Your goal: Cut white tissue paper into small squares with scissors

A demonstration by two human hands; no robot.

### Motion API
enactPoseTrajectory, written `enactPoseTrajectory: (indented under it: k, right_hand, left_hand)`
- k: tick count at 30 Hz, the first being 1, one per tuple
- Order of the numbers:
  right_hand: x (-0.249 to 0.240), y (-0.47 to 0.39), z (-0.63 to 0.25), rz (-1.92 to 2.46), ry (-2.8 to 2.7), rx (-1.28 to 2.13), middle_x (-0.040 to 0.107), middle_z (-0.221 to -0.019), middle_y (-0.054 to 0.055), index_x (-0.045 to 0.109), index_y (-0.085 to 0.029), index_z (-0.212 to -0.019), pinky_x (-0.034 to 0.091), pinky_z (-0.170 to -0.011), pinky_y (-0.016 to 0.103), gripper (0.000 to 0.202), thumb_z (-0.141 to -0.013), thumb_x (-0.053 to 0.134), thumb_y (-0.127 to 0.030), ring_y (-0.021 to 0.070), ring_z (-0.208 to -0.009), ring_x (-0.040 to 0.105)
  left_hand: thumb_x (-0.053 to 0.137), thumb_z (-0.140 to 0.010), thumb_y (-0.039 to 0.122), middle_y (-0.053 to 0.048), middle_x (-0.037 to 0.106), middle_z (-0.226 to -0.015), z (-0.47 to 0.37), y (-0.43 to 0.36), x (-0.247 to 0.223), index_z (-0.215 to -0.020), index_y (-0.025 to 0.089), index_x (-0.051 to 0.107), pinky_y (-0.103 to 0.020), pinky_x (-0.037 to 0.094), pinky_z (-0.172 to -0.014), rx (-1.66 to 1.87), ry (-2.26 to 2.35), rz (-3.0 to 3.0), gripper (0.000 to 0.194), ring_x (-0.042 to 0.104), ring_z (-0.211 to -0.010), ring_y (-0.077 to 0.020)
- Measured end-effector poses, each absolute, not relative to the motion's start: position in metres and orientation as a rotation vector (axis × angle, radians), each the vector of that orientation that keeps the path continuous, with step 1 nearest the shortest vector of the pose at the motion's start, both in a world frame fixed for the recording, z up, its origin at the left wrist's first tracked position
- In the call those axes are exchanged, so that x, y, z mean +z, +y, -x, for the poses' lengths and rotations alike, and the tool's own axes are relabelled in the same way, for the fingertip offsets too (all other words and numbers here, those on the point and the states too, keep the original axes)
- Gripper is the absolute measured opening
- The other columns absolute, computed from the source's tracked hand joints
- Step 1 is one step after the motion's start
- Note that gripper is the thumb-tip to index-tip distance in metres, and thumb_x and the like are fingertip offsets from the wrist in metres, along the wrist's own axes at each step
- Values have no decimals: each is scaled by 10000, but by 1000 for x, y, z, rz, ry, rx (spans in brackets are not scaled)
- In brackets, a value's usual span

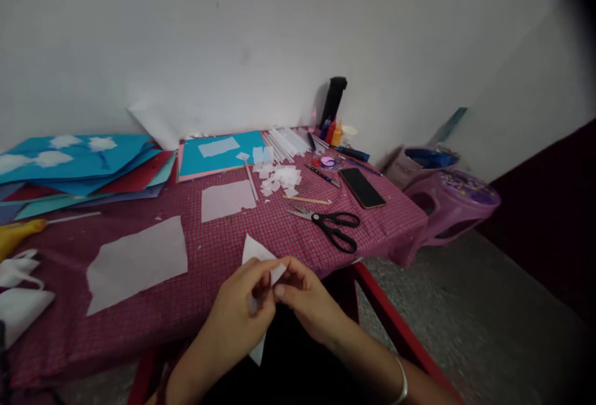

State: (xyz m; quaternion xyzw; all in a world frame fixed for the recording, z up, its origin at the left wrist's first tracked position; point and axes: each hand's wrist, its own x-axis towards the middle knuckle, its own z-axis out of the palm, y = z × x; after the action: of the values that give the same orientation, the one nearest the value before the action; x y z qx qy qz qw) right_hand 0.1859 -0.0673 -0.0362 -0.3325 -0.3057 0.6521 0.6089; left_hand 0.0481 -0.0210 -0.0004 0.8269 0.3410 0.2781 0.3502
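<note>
Right, you pinched white paper piece between both hands, left hand and right hand fingertips pressed together at near table edge, clear of scissors.

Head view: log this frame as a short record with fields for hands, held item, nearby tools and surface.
left hand: pinching a white paper piece
right hand: pinching the same piece from the other side
scissors: black-handled, flat on the cloth, beyond the hands
phone: dark, lying flat past the scissors
paper scraps: small white pile mid-table
surface: table with red checked cloth
coloured sheets: stacked at far left
</note>
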Motion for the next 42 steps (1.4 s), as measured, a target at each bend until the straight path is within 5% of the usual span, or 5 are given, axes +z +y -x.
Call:
enactPoseTrajectory:
  k: [8,15,24,42]
  right_hand:
    - [-53,-66,-195,942,-673,1413,563,-657,-46,611,-179,-737,396,-607,217,194,-707,752,-309,89,-603,486]
    - [-51,-67,-196,946,-672,1438,549,-612,-47,610,-174,-731,443,-571,226,220,-807,643,-378,80,-531,495]
    - [-35,-61,-195,976,-791,1425,561,-623,-62,570,-193,-752,456,-560,228,202,-688,740,-282,83,-544,532]
    - [-31,-54,-189,1001,-729,1415,531,-542,-85,562,-181,-703,449,-437,179,169,-715,705,-269,57,-426,515]
  left_hand:
    - [499,-763,111,28,542,-709,-54,-13,-4,-750,186,524,-227,442,-624,623,912,-1848,81,546,-656,-113]
    - [520,-808,147,13,582,-728,-53,-13,-1,-769,179,589,-231,436,-630,655,883,-1898,85,566,-675,-119]
    - [529,-804,185,10,568,-720,-44,-9,-2,-755,178,560,-247,433,-616,588,903,-1821,58,552,-664,-130]
    - [543,-753,177,17,566,-687,-47,-8,-3,-747,175,521,-256,450,-628,566,884,-1623,22,567,-655,-133]
